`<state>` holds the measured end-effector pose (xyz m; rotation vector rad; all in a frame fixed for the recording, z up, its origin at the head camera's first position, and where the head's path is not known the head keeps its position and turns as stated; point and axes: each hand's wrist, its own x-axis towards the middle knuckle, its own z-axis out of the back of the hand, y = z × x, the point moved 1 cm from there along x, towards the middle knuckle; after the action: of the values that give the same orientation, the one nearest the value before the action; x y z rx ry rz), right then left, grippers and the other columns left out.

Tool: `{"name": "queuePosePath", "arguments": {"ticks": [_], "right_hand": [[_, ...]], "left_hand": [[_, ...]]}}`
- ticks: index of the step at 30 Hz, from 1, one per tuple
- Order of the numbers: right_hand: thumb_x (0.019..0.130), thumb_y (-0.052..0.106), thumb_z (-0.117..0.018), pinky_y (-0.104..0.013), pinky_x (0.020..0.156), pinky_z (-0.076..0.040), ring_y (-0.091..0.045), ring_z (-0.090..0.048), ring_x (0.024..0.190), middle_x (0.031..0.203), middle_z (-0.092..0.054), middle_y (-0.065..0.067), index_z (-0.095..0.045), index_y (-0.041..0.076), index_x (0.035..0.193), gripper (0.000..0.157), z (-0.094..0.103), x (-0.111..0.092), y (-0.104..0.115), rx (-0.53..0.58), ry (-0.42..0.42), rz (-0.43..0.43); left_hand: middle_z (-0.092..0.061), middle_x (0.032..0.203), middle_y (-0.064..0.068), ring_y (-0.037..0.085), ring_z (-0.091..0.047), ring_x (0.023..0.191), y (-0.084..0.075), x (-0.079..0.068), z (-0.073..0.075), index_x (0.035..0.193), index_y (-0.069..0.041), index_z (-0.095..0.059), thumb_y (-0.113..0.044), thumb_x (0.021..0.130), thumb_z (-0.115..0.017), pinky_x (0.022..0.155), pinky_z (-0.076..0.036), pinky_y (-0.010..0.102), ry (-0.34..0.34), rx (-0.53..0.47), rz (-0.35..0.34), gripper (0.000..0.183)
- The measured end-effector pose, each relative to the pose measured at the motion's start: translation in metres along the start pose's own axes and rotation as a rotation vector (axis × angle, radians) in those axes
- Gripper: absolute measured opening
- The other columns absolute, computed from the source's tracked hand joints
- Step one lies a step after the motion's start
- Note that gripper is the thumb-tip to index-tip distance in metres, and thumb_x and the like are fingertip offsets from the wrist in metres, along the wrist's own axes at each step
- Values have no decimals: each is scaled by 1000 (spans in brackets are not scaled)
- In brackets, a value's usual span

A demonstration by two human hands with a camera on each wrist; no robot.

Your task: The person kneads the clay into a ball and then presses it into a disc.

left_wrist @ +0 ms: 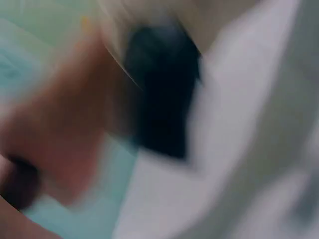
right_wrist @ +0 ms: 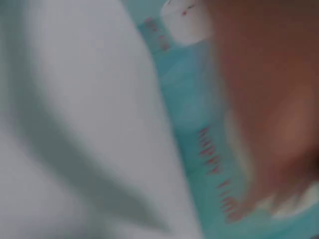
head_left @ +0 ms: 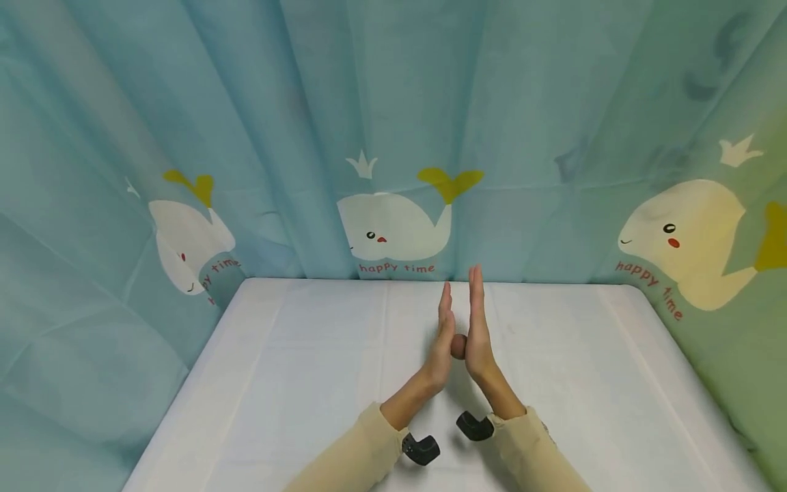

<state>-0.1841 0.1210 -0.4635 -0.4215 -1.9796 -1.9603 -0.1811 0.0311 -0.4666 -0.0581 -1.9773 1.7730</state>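
A small round brown ball (head_left: 458, 346) sits between the two palms, above the white table. My left hand (head_left: 440, 345) touches it from the left with its fingers straight and pointing away from me. From the other side my right hand (head_left: 479, 331) presses against the ball, its fingers straight too. In the left wrist view the ball (left_wrist: 20, 186) appears as a dark, blurred shape against a palm. The right wrist view is blurred and shows part of the right hand (right_wrist: 274, 99); I cannot make out the ball there.
The white table (head_left: 307, 383) spreads beneath both arms. A blue-green curtain (head_left: 277, 137) with whale prints hangs behind it and at both sides. Black wrist-worn devices (head_left: 421, 450) stick out below the sleeves, close to each other.
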Motion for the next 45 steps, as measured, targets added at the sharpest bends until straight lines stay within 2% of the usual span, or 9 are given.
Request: {"name": "queuePosePath", "arguments": {"ticks": [6,10,14,18,23,31,36,40,45], "right_hand": [[113,28,-6,-50,123,2,-19,2,158,172,-1,2,3,28,166,54,-8,-21,-13,79,68,-40],[114,27,-10,-47,123,1,-22,4,158,173,1,-1,3,25,167,54,-18,-28,5,67,90,9],[113,33,-8,-55,121,4,-16,5,157,172,-3,7,1,31,166,54,-13,-13,15,22,41,9],[112,36,-6,-56,122,5,-11,1,157,171,-6,12,-1,37,165,53,-3,-1,2,23,-3,-41],[113,32,-5,-57,122,4,-14,1,157,172,-2,7,2,33,166,54,-9,-19,-8,64,43,-69],[113,38,-8,-57,120,6,-15,4,157,172,-4,6,0,35,166,54,-10,-14,22,73,6,-5],[112,36,-5,-54,122,8,-12,5,157,171,-1,13,0,38,165,53,5,2,4,52,-33,-69],[113,32,-3,-56,122,4,-17,2,158,172,0,6,3,30,166,54,-4,-15,-6,61,24,-100],[113,30,-8,-61,120,2,-21,4,158,173,-1,1,-1,26,167,54,-20,-27,16,9,75,-9]], "left_hand": [[8,173,3,20,9,157,-19,11,6,166,-14,7,-45,112,-6,124,3,54,-15,-5,-59,64],[3,173,1,19,4,157,-7,18,14,166,-15,3,-44,112,-8,124,0,53,-73,52,-19,63],[5,172,0,20,5,157,4,9,9,166,-18,5,-46,111,-6,124,-1,55,-30,40,40,63],[6,172,-1,21,4,158,-12,2,2,166,-22,6,-46,111,-6,123,2,56,-9,-69,61,61],[5,172,-1,17,6,157,-32,7,6,166,-20,5,-48,111,-7,124,4,54,-24,-93,20,63],[8,172,1,21,7,157,-7,10,5,166,-18,6,-46,111,-8,123,1,57,-9,-8,21,64],[12,172,-1,18,10,157,-14,0,-3,165,-19,10,-49,111,-8,123,4,55,43,-65,2,64],[10,172,-1,17,10,156,-24,6,4,166,-18,8,-46,112,-7,123,5,54,12,-49,-35,63],[9,172,-2,18,9,157,-11,14,15,166,-21,7,-40,112,-7,123,4,57,-52,-9,21,59]]}}
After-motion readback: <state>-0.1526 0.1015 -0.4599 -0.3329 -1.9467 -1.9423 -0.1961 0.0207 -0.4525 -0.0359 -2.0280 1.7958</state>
